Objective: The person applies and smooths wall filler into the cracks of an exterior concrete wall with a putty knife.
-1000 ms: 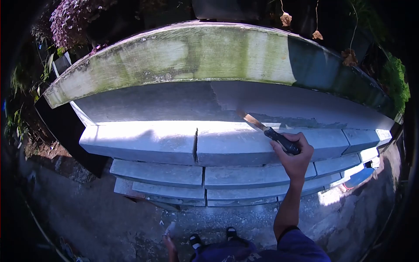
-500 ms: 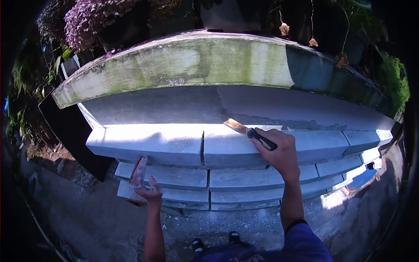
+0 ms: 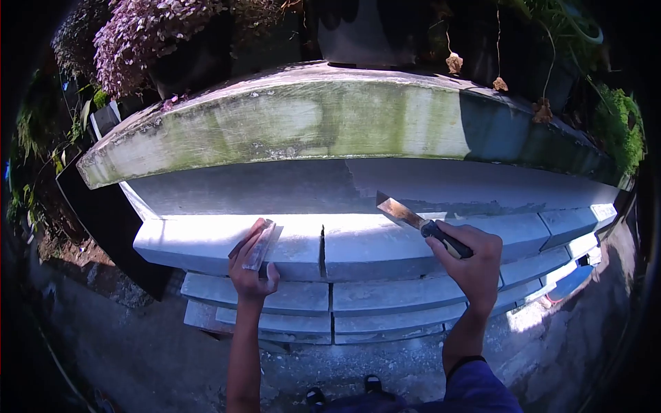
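Note:
My right hand (image 3: pixel 476 256) is wrapped round the dark handle of a putty knife (image 3: pixel 402 211), whose brownish metal blade points up and left. The blade's tip overlaps the lower part of the grey wall face (image 3: pixel 261 187) in this view. In my left hand (image 3: pixel 249 278) is a flat rectangular piece (image 3: pixel 259 248), smeared whitish with a reddish edge, held tilted over the top white block (image 3: pixel 186 237). Darker grey coats the wall's left side and a low strip to the right; the rest there is paler.
A mossy concrete ledge (image 3: pixel 289 127) juts out above the wall, with potted plants (image 3: pixel 141 41) on it. Pale blocks (image 3: pixel 399 296) with dark gaps are stacked below like steps. A black panel (image 3: pixel 113 230) leans at left, and a blue object (image 3: pixel 573 283) lies at right.
My left hand has moved up and right with the flat piece, from beside the lower blocks to over the top one. The putty knife has shifted right, away from the darker coating's edge.

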`<state>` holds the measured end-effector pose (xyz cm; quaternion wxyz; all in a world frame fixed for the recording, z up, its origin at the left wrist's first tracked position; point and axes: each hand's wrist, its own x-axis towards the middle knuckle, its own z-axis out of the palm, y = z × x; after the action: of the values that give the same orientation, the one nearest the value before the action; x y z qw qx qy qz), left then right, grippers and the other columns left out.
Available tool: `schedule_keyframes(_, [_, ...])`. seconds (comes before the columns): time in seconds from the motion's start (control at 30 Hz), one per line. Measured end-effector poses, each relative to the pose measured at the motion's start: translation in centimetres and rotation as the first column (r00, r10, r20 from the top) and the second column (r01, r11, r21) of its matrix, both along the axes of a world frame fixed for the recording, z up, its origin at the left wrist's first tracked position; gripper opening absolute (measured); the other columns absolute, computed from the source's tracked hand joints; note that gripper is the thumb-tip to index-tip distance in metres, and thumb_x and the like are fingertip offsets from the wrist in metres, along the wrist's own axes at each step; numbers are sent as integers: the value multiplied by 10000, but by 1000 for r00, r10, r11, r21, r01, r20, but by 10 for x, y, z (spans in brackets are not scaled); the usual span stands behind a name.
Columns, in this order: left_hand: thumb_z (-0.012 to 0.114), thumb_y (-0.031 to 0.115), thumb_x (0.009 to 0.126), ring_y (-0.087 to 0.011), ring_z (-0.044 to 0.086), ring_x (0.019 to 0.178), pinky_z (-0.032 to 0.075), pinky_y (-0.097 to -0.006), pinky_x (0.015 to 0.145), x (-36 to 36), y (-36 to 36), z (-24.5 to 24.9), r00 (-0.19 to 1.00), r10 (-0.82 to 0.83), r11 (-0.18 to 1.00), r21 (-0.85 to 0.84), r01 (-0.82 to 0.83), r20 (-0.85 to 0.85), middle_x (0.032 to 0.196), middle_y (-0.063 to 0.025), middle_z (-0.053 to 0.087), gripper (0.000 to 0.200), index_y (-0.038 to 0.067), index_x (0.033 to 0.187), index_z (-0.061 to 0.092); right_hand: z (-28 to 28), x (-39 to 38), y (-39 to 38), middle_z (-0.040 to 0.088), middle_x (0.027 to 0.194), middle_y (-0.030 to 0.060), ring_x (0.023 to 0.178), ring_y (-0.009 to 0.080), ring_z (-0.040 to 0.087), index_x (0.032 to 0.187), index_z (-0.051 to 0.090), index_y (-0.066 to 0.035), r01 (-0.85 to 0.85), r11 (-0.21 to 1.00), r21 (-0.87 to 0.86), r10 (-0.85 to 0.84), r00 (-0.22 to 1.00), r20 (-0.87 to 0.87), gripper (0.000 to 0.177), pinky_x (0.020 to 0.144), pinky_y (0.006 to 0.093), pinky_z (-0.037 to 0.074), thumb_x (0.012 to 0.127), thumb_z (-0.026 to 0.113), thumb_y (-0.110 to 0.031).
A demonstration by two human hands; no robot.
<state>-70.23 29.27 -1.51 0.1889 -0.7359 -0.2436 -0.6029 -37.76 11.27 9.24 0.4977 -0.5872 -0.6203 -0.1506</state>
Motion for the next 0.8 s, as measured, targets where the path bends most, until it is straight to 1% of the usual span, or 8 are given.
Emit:
schedule_keyframes(0.03, [520,290,875,-308,701,1094,495,-422,1011,1,7,-8,999,34,999,11,-34,-31,1134,-166,728,468,-35,1162,695,-6,-3,22,750,845,153,701,257,738,1005,769,-15,113,994,-11,-110,985,134,274,657,317,564,772,840,-140])
schedule_keyframes(0.13, [469,364,918,-264,726,1037,507,-382,983,2,15,-18,998,58,998,31,-58,23,1032,-125,758,485,-2,1086,738,-3,3,15,750,840,151,702,254,741,993,769,-12,57,998,-13,-57,997,44,271,653,317,565,767,845,-139])
schedule_keyframes(0.23, [450,385,933,-260,733,1001,511,-377,970,3,17,-19,997,66,996,59,-68,39,1012,-125,761,499,5,1058,748,-2,10,-5,749,823,150,707,258,742,985,769,-11,78,997,16,-78,997,-1,275,656,313,564,765,850,-153])
schedule_keyframes(0.4, [467,367,931,-268,728,1001,504,-378,972,2,16,-25,997,67,997,44,-68,33,1020,-126,758,479,1,1066,745,-1,-2,15,749,809,143,695,232,746,980,772,-12,111,993,-35,-107,990,94,271,655,305,562,754,856,-138])
schedule_keyframes(0.43, [470,360,929,-270,727,1004,502,-377,974,1,20,-24,997,72,996,50,-74,37,1022,-126,757,473,1,1067,745,-6,-1,17,748,799,137,693,232,744,973,774,-13,109,994,20,-110,993,47,269,660,305,561,755,855,-148])
schedule_keyframes(0.57, [481,330,919,-276,722,1015,490,-377,983,2,19,-23,995,93,994,61,-95,32,1034,-128,755,449,0,1071,744,-1,6,-9,752,811,135,715,258,744,956,777,-16,82,996,-26,-84,995,-59,269,671,305,565,762,855,-185])
schedule_keyframes(0.67, [484,318,915,-274,719,1023,488,-377,984,1,17,-26,996,90,994,58,-91,20,1039,-131,753,439,-1,1072,743,0,0,12,756,815,128,715,233,748,954,782,-27,208,978,-7,-206,974,98,274,676,305,565,749,870,-186])
schedule_keyframes(0.8, [491,308,909,-272,717,1029,489,-378,982,0,18,-29,995,93,994,55,-94,30,1043,-133,752,431,-2,1073,742,-3,3,4,759,832,129,721,249,741,941,784,-38,79,995,-62,-84,992,-89,281,716,317,561,759,864,-237])
